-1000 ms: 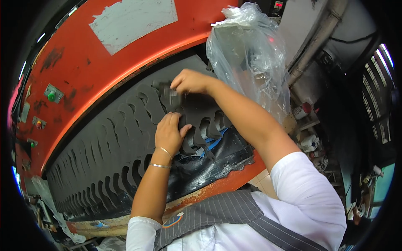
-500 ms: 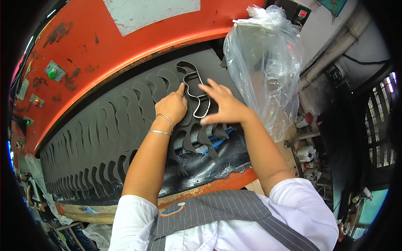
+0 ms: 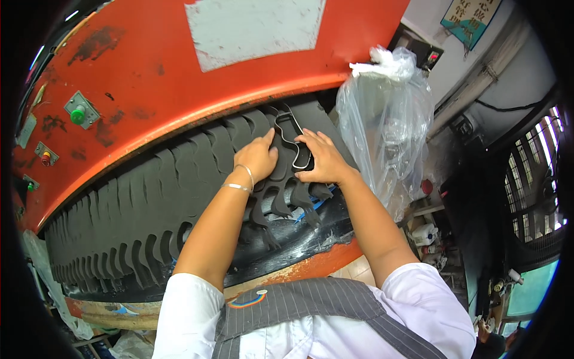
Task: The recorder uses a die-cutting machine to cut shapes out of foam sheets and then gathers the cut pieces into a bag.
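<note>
A slim, wavy cutting die with a bright metal edge and crossbars stands on a dark grey foam sheet, at its right end. My right hand grips the die from the right, fingers on its upper side and thumb at its near end. On the left of the die, my left hand rests on the foam with the index finger stretched out and the thumb apart; the other fingers are curled and partly hidden. Rows of wavy cuts run across the foam left of the die, and curved strips hang over its near edge.
An orange machine body rises just beyond the foam, with a green button at the left. A clear plastic bag hangs to the right. Black sheeting covers the machine's near edge. Bottles crowd the lower right.
My right hand has come in from a spread pose and closed around the die. The die sits nearer the cut rows, and my left hand stays beside it. The view has shifted slightly.
</note>
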Tool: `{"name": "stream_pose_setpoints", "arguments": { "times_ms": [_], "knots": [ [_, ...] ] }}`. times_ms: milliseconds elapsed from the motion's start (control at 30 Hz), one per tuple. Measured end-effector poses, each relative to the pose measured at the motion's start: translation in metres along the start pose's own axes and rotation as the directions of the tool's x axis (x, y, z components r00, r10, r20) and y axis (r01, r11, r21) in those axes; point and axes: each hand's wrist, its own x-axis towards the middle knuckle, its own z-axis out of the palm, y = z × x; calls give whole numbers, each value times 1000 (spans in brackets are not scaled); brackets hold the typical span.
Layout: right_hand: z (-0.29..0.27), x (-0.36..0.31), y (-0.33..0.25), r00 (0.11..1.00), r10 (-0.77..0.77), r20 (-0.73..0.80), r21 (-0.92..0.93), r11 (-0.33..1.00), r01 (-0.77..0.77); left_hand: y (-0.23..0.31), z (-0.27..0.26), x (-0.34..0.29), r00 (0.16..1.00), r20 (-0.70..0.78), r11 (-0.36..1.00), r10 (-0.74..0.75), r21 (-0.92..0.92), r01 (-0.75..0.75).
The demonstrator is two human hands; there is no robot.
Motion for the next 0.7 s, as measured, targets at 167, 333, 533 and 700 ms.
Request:
{"name": "stream_pose_setpoints", "arguments": {
  "times_ms": [167, 333, 533, 700],
  "knots": [
    [-19, 4, -46, 973, 198, 115, -125, 975, -184, -79, -82, -95, 957, -284, 895, 54, -412, -172],
    [2, 25, -120, 951, -151, -270, -54, 989, 141, -283, -174, -185, 541, -589, 706, -600, -709, 12],
    [82, 162, -258, 877, -454, -157, 216, 851, 479, -504, -307, -252, 108, -903, 870, -415, -359, 340],
    [75, 263, -368, 765, -471, -439, 287, 734, 616, -581, -427, -320, 147, -989, 770, -36, 66, 634]
  ]
}}
